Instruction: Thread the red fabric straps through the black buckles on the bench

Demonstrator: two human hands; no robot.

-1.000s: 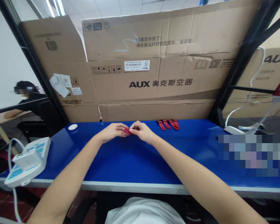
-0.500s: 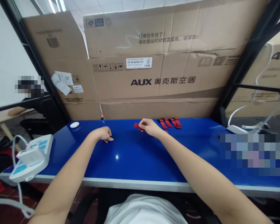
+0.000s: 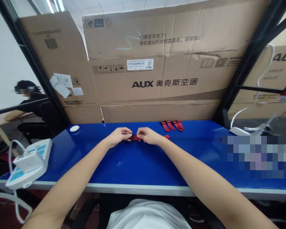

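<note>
My left hand pinches a small black piece, perhaps a buckle, its exact kind too small to make out. Close beside it, my right hand has its fingers closed on a short red strap. The black piece and the strap's left end meet between my fingertips; whether one passes through the other is unclear. Just beyond my right wrist, the end of another red strap shows on the table. Farther back lie several red straps with black ends.
The blue table has a tall cardboard sheet along its back. A white round object lies far left, near a white power strip with a plugged-in adapter. Blurred items sit at right. Another person sits beyond the left frame post.
My left hand has moved right with the black piece, up to the red strap. My right hand has come slightly left and lower, and the two now work close together.
</note>
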